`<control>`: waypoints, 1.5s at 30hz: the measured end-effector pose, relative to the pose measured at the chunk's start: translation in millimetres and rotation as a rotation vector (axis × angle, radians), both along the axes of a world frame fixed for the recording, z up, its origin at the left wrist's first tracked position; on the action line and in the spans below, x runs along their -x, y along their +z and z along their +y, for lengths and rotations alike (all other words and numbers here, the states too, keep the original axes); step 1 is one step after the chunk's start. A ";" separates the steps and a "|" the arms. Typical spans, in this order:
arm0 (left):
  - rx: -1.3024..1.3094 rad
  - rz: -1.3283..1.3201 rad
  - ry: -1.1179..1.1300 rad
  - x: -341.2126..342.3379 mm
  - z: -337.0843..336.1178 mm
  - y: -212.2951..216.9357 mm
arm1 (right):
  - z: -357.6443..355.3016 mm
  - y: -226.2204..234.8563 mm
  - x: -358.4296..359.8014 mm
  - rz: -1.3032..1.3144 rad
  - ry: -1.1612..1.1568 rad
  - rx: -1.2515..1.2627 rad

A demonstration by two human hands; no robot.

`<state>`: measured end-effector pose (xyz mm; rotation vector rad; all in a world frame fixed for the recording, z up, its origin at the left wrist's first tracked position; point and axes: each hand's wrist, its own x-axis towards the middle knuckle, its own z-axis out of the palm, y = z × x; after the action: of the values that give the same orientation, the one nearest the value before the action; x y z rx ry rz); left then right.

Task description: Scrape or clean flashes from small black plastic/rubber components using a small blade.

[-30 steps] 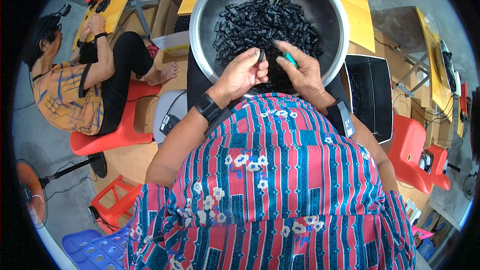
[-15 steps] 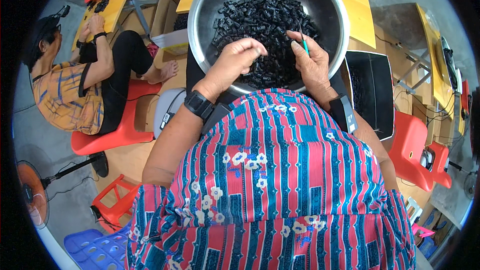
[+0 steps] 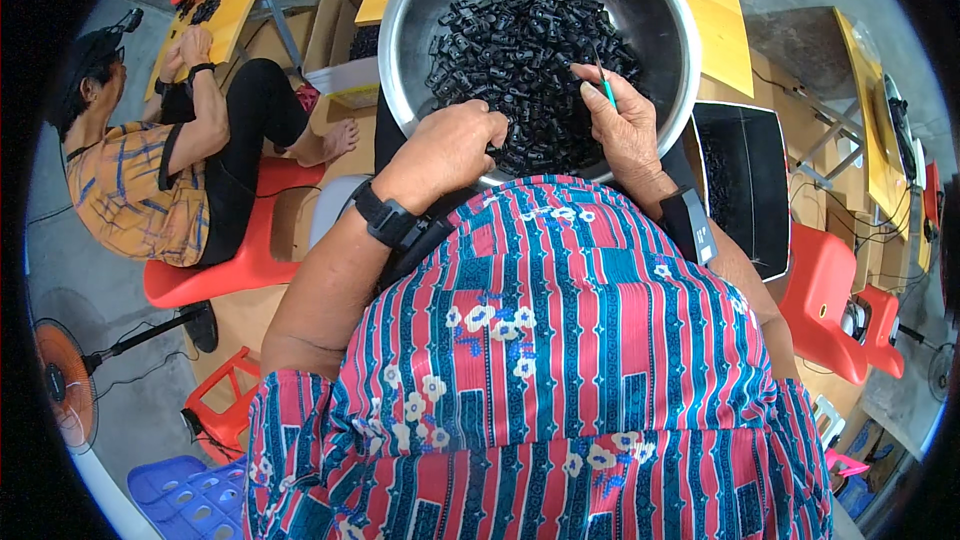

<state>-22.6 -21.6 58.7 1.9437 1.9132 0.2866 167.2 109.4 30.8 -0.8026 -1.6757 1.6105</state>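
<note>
At the top centre of the frame, a large round metal basin holds a heap of small black plastic parts, and we see it from above, over a shoulder in a red and teal striped shirt. Both of our hands reach up into the basin's near edge. Our left hand, with a black watch on the wrist, is curled over the lower left of the heap, fingers closed among the parts; we cannot tell whether it grips one. Our right hand rests on the lower right of the heap and pinches a thin green tool, whose long axis runs up and slightly left, toward the middle of the heap. The heap lies straight above both hands in the frame, and each hand already touches it, so neither is clearly nearer. At the left of the frame another person in an orange patterned top sits on a red chair. A black tray lies at the right.
</note>
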 end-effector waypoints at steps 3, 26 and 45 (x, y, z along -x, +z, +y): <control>0.000 0.005 0.034 0.4 -0.1 -1.2 | -0.2 1.5 -0.3 -0.049 0.009 0.003; -0.077 0.012 0.015 -1.5 4.7 -8.3 | -1.8 5.4 0.9 -0.100 0.059 -0.069; 0.323 -2.009 0.416 -25.5 29.8 -42.2 | -3.8 5.3 2.3 -0.072 0.186 -0.118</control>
<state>2.9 8.2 16.5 0.2684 0.6904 1.2557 164.9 105.6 36.1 -0.6695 -1.9263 1.6039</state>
